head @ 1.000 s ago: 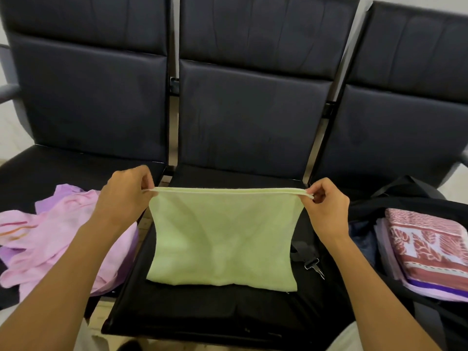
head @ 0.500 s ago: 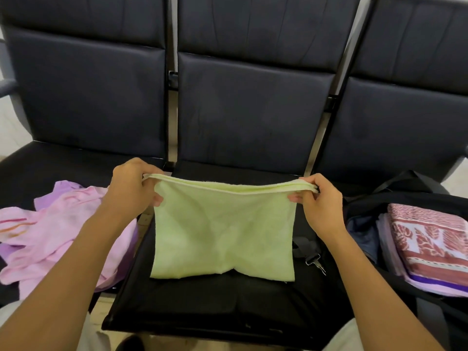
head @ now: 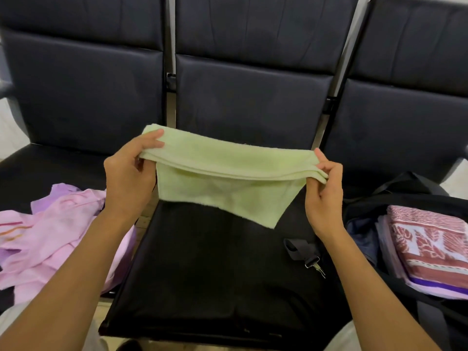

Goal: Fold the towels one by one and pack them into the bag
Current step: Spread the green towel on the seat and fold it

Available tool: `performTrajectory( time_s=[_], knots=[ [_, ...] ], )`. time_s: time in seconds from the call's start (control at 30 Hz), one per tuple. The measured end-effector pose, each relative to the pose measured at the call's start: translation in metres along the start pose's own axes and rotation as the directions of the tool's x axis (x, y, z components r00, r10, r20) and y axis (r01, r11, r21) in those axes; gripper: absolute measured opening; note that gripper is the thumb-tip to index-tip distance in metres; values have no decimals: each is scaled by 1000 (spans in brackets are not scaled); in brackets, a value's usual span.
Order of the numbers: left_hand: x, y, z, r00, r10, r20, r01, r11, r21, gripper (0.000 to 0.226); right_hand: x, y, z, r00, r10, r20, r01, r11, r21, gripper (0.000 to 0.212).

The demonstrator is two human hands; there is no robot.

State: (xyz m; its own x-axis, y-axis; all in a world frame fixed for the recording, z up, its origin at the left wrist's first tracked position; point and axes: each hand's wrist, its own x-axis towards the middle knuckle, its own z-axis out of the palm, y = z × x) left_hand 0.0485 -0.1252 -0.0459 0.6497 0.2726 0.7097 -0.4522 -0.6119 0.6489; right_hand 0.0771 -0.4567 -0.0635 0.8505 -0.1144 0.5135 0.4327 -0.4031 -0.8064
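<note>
Towel (head: 228,173) is held up over the middle seat (head: 215,274), one hand (head: 129,178) on each end. Pile of towels (head: 50,239) on the left seat, bag (head: 405,206) on the right one with folded towels (head: 430,249) in it, strap (head: 301,249) lying on the middle seat beside it.

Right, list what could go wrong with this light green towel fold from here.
1. The light green terry towel is held in the air only by pinches of the left hand and right hand; its hanging layer already slants to one corner, so the fold may come out crooked.
2. A slipped pinch would likely undo the fold.
3. The black duffel bag already holds a red patterned towel; space may be tight.
</note>
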Motion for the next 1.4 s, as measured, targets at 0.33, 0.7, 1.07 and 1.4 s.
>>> performTrajectory(
  time_s=[0.33,0.7,1.07,1.4],
  knots=[
    [-8,1,-9,995,-26,-99,39,991,125,22,-9,-9,-6,984,-14,-179,7,999,-39,19],
    [-24,20,-21,952,57,-302,-60,998,-2,21,-31,-35,2,976,-105,-190,106,994,-5,38],
    [-38,34,-38,941,-258,-217,265,964,2,19,-39,-42,0,980,51,-195,-60,997,-40,4],
    [-40,32,-33,864,-489,-119,491,871,-18,9,-42,-40,-2,967,169,-189,-178,984,-31,14]
  ],
)
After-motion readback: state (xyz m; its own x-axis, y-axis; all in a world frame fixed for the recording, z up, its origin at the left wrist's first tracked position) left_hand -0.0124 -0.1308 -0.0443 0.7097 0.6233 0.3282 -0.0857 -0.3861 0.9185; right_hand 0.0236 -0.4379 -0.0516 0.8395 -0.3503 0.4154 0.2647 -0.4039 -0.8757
